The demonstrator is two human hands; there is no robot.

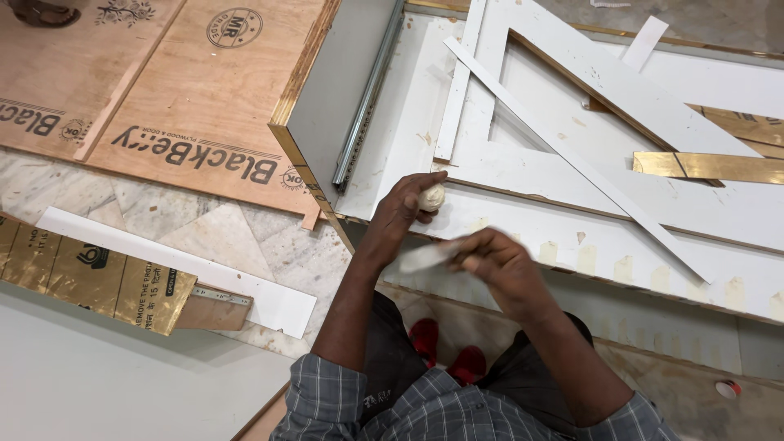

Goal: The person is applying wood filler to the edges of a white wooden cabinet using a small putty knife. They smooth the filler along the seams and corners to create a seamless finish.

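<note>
Pinching a pale lump (433, 197), left fingers (408, 204) curl; right hand (490, 265) grips, seemingly, a blurred blade (425, 257).
</note>
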